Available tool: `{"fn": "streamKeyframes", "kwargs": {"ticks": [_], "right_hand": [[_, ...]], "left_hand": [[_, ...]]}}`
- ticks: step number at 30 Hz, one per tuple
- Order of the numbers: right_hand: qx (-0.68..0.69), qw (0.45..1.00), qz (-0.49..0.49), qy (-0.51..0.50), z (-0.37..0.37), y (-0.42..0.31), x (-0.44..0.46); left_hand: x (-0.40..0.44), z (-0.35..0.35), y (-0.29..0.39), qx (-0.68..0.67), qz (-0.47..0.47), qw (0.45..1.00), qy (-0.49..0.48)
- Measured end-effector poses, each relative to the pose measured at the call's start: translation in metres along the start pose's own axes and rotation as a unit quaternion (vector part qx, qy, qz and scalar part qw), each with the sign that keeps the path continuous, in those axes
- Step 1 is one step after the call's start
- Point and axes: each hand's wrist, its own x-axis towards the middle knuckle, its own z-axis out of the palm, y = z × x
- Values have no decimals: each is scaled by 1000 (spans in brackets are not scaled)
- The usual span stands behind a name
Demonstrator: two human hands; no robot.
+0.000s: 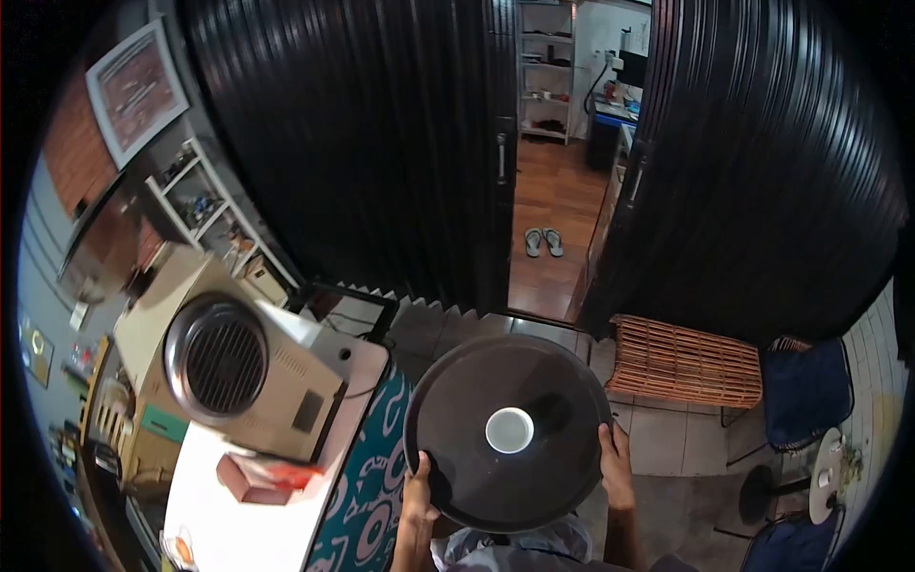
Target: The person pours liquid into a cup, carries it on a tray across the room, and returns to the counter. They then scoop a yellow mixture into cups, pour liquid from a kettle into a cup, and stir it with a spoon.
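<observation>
A large round dark tray [477, 391] is held level in front of my body, with a small white cup [509, 430] standing near its middle. My left hand [417, 491] grips the tray's lower left rim, thumb on top. On the right rim, my right hand [616, 462] holds the tray with its thumb and finger over the edge; the other fingers are hidden beneath. Neither hand touches the cup.
A beige machine [295, 381] and a pink box [250, 481] stand on a white counter [205, 515] at left. Ahead are black folding doors [381, 143], parted, with slippers [543, 242] in the gap. A wicker bench [681, 362] and blue chairs [808, 391] are at right.
</observation>
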Motion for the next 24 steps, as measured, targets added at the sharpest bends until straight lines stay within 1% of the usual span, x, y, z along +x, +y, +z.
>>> {"fn": "streamKeyframes", "kwargs": {"ticks": [1,2,3,4,5,6,7,9,11,12,13,14,15,16,17,18,19,20,21,22,23,24], "right_hand": [[58,995,-31,-72,8,-55,-5],[63,995,-30,-67,17,-56,8],[11,1000,-12,-15,25,-53,24],[-43,998,6,34,32,-47,42],[-26,999,-16,24,37,-38,67],[-9,999,-38,13,47,-49,85],[6,997,-78,-1,56,-60,102],[14,987,-156,-36,80,-79,148],[7,983,-170,-63,103,-97,192],[1,980,-181,-80,117,-112,214],[-4,979,-179,-93,130,-113,239],[-26,979,-186,-82,143,-112,268],[-46,976,-199,-73,158,-123,301],[-49,973,-207,-90,171,-143,325],[-47,974,-188,-117,184,-165,344],[-45,974,-170,-143,199,-187,361],[-13,966,-187,-177,218,-209,379],[-17,962,-189,-195,232,-212,402],[-62,967,-186,-164,246,-207,429],[-105,968,-187,-132,267,-225,443],[-86,959,-230,-141,287,-242,449],[-89,955,-236,-156,306,-250,465]], "left_hand": [[16,15,16,7,-3,1000,-5],[27,30,30,12,-5,1000,20],[42,42,41,15,-6,999,46],[60,49,47,19,-6,999,45],[75,52,50,18,-8,999,51],[96,61,57,15,-9,998,58],[116,70,62,-11,-15,998,67],[152,85,79,-4,1,998,69],[187,107,97,-5,44,997,67],[207,121,107,-14,48,996,73],[224,131,118,-10,36,993,108],[241,143,131,-12,25,990,140],[283,125,120,-31,52,995,77],[305,130,123,-45,60,993,87],[323,134,130,-42,48,991,119],[338,139,141,-39,36,987,150],[334,166,162,-98,77,984,124],[337,178,178,-109,82,981,138],[340,187,190,-125,85,979,136],[349,192,202,-141,91,977,132],[360,195,211,-152,99,973,142],[371,195,219,-158,82,964,196]]}}
